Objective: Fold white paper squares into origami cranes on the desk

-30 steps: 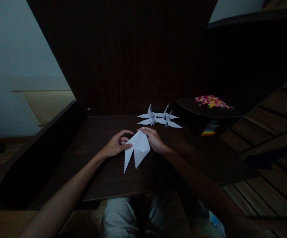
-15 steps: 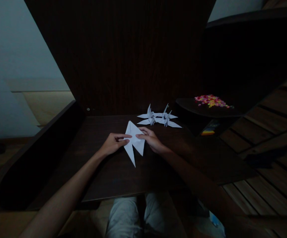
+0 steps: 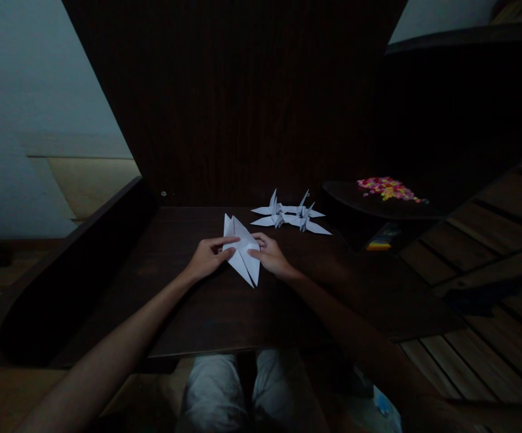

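You're pinching the part-folded wht. paper (image 3: pixel 245 243) over the desk (image 3: pixel 189 325), betw. L hand (image 3: pixel 209 258) and R hand (image 3: pixel 273 257), one per side. Approx. four paper birds (image 3: pixel 279 218) are standing just beyond the grip, to its R, looking done; your piece is lacking spread wings, so shaping's prob. remaining. Farther R, pink/yellow bits (image 3: pixel 389 189) are lying loose on a shelf (image 3: pixel 342 195), no container showing.

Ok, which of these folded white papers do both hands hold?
The nearest paper, gripped by the left hand and right hand; the other folded papers rest farther back on the desk.
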{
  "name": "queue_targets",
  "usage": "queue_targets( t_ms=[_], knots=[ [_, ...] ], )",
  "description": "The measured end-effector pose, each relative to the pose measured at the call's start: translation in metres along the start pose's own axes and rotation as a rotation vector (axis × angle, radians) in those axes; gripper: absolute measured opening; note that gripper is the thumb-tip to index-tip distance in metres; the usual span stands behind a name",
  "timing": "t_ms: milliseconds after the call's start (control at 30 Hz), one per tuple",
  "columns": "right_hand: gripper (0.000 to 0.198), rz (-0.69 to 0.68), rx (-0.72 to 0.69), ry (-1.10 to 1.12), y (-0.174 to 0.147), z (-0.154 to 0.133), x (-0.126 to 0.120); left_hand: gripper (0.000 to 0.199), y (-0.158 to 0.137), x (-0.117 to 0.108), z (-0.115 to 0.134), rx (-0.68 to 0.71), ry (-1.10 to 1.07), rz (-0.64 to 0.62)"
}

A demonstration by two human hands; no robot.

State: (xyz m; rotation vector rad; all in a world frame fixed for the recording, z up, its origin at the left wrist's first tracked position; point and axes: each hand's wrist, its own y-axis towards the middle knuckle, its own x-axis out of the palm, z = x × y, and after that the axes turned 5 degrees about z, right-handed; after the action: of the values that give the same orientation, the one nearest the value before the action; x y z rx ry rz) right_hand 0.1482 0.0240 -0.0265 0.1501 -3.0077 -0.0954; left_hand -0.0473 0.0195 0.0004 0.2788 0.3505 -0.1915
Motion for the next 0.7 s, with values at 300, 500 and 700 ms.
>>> queue_targets(
  t_ms=[300, 500, 700],
  knots=[
    [0.035, 0.018, 0.023, 0.023, -0.008, -0.005, 0.008, 0.053, 0.001, 0.002, -0.007, 0.016, -0.039, 0.005],
    [0.037, 0.01, 0.173, 0.254, -0.012, -0.012, 0.01, 0.058, 0.002, 0.002, -0.004, -0.054, -0.185, 0.037],
    [0.039, 0.031, 0.229, 0.26, -0.011, -0.008, 0.012, 0.055, 0.002, 0.008, -0.003, -0.152, -0.331, 0.057]
  ],
)
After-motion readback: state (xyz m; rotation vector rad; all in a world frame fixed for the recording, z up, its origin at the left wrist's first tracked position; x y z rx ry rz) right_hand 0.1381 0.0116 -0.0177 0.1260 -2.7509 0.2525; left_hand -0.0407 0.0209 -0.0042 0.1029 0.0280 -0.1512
